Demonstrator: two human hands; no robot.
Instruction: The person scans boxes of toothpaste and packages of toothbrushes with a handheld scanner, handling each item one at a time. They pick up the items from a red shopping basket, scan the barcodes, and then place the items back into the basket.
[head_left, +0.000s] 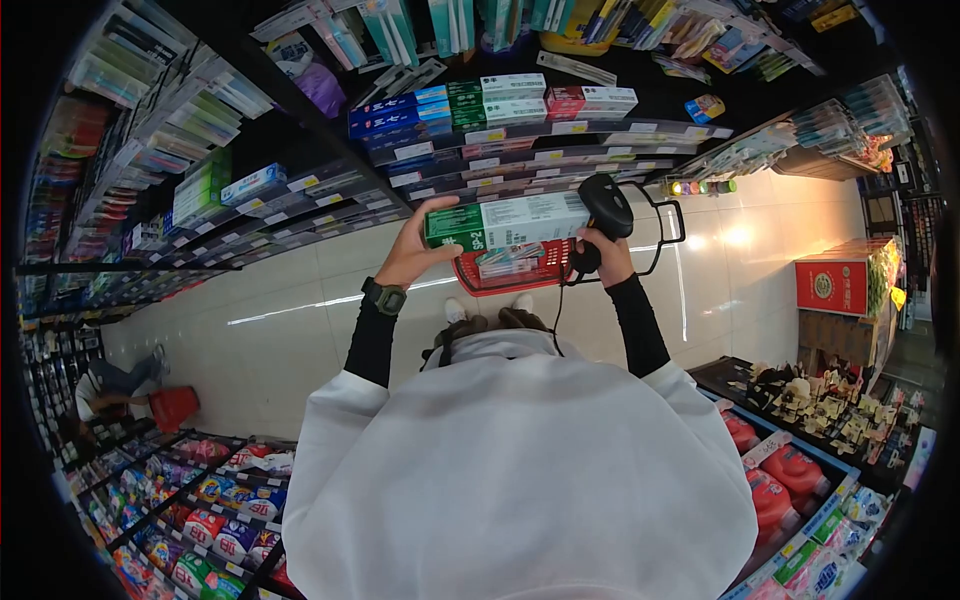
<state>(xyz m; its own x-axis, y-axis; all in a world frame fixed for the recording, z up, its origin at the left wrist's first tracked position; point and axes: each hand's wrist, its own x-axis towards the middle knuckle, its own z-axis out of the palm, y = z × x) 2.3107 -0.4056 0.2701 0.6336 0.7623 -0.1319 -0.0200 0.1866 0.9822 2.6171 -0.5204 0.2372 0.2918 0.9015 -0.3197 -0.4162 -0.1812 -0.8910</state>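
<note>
My left hand (408, 252) is closed on the green end of a long green-and-white toothpaste box (530, 222), its printed side facing up. On the right, my right hand (612, 256) grips a black barcode scanner (606, 207) with a rounded head and a thin cord hanging down. The scanner's head overlaps the right end of the box in this view. Below the box is a red shopping basket (490, 290) with several packaged items in it, partly hidden by the box. A black metal frame (660, 243) shows just right of my right hand.
Ahead, a shelf (600, 128) carries stacked toothpaste boxes (420, 112), with hanging toothbrushes above. Laundry packs (230, 535) line shelves behind left; red bottles (790, 470) stand behind right. A person (120, 385) with a red basket (174, 408) is far left. A red display box (835, 287) stands right.
</note>
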